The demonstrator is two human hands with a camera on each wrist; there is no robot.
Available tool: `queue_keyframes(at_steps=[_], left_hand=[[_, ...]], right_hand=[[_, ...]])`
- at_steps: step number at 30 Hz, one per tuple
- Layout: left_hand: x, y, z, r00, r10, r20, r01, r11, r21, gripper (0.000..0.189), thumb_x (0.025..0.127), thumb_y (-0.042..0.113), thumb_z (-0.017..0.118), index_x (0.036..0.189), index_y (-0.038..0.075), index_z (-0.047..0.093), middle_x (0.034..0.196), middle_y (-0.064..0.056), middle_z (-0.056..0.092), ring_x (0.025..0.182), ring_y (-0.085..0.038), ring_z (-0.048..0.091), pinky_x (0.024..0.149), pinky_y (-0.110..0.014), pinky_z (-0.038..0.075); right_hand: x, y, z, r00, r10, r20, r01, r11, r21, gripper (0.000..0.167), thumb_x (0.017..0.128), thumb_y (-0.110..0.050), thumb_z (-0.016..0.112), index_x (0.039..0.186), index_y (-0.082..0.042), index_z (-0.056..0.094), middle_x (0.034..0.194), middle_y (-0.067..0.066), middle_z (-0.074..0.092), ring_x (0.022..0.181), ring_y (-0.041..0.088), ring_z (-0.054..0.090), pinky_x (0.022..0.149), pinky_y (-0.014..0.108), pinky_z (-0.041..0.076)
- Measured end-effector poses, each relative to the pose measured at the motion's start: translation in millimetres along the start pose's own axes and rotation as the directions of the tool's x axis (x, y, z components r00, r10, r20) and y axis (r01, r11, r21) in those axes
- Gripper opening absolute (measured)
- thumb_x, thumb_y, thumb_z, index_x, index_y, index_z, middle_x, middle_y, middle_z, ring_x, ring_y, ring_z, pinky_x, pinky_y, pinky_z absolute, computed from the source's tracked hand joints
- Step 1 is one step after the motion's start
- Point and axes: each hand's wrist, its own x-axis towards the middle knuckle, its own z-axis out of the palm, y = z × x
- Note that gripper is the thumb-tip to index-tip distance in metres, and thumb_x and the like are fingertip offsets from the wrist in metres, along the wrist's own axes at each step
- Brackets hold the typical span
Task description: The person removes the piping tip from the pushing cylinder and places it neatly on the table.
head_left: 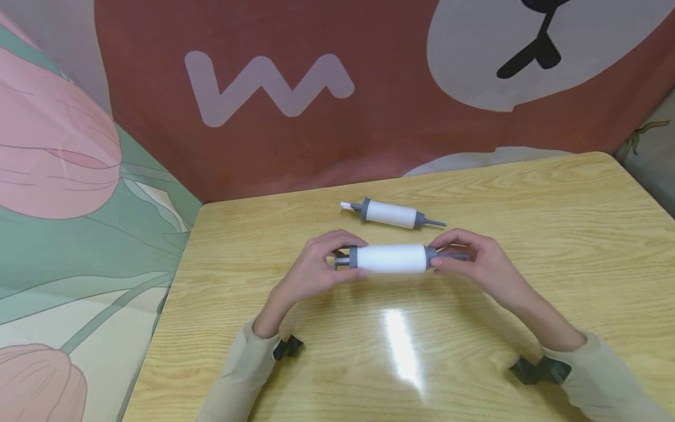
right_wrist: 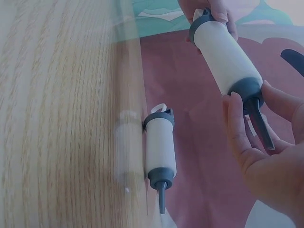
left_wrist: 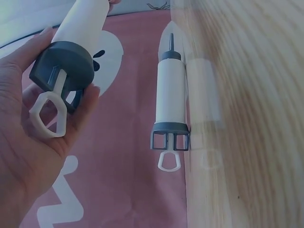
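Presently | left hand [head_left: 312, 266] is pinching the held syringe [head_left: 391, 258] near its collar [head_left: 353, 257], right hand [head_left: 482, 258] its nose cap [head_left: 430, 256] | it is hovering above the table [head_left: 337, 375]; lifting is looking done, release remaining | second syringe [head_left: 391, 214] is lying beyond, untouched

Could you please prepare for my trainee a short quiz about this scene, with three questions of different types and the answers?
1. Which hand is at the nozzle of the held syringe?
2. True or false: the other syringe lies on the table.
3. What colour is the pull ring near the left hand: A red, B white, C black?

Key: 1. The right hand. 2. True. 3. B.
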Motion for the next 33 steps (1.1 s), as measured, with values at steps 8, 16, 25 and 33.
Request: queue_keyframes(at_steps=[8, 16, 25, 33], left_hand=[[0.1, 0.3, 0.9, 0.993, 0.067, -0.093, -0.074, 0.994, -0.078, 0.040, 0.076, 0.011, 0.093, 0.112, 0.009, 0.076, 0.111, -0.002, 0.074, 0.098, -0.015, 0.069, 0.081, -0.032, 0.061], [-0.7, 1.2, 1.5, 0.985, 0.077, -0.154, -0.092, 0.992, -0.092, 0.038, 0.074, 0.007, 0.092, 0.109, 0.007, 0.076, 0.108, -0.005, 0.075, 0.092, -0.017, 0.070, 0.075, -0.032, 0.061], [1.1, 2.8, 4.0, 0.980, 0.110, -0.165, -0.127, 0.987, -0.097, 0.039, 0.074, 0.005, 0.092, 0.109, 0.005, 0.075, 0.107, -0.008, 0.075, 0.092, -0.018, 0.070, 0.075, -0.032, 0.061], [1.4, 6.4, 6.8, 0.977, 0.129, -0.167, -0.146, 0.985, -0.092, 0.038, 0.074, 0.003, 0.091, 0.108, 0.004, 0.074, 0.106, -0.008, 0.074, 0.091, -0.018, 0.069, 0.075, -0.032, 0.061]], right_hand=[[-1.5, -2.7, 0.3, 1.000, 0.004, -0.019, -0.003, 0.999, 0.041, 0.021, 0.098, -0.006, 0.072, 0.116, 0.002, 0.067, 0.113, 0.005, 0.071, 0.094, 0.021, 0.073, 0.083, 0.039, 0.062], [-0.3, -1.7, -1.1, 0.998, -0.041, -0.043, 0.049, 0.977, 0.208, 0.018, 0.100, 0.001, 0.065, 0.117, 0.005, 0.068, 0.111, 0.007, 0.073, 0.093, 0.020, 0.073, 0.083, 0.037, 0.062], [-1.6, -3.2, 1.7, 1.000, -0.004, 0.010, 0.002, 0.983, 0.181, 0.017, 0.102, -0.002, 0.062, 0.118, -0.002, 0.069, 0.114, 0.009, 0.070, 0.091, 0.024, 0.074, 0.079, 0.036, 0.063], [-2.4, -6.3, 5.4, 0.999, 0.037, 0.023, -0.040, 0.984, 0.172, 0.016, 0.101, -0.003, 0.065, 0.117, -0.001, 0.069, 0.108, 0.008, 0.072, 0.086, 0.023, 0.074, 0.077, 0.036, 0.063]])
